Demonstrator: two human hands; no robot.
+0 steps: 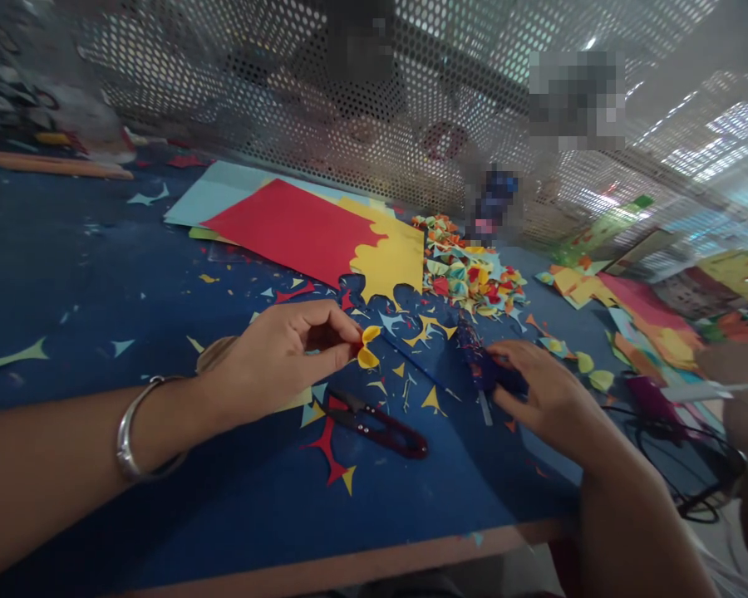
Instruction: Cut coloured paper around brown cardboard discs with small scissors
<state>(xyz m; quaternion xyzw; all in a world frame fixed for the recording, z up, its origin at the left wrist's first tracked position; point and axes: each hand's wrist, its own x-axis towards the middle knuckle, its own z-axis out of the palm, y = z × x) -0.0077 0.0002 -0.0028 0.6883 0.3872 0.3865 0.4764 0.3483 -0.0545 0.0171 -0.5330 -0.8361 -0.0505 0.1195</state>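
Observation:
My left hand [287, 357] is closed in a pinch on a small folded yellow paper piece [368, 347], held just above the blue table [100, 274]. My right hand [545, 390] is closed around a dark blue glue gun [479, 361] that rests on the table to the right of the paper piece. Small red-handled thread snips [377, 423] lie on the table between and below both hands. A silver bangle [134, 432] sits on my left wrist.
Red [292, 228], yellow [392, 257] and light blue paper sheets lie behind my hands. A heap of folded coloured paper pieces [474, 274] sits at the back right. Paper scraps litter the table. A perforated metal screen [349, 108] stands behind. Another person's hand [735, 374] and black cables [679, 457] are at the right.

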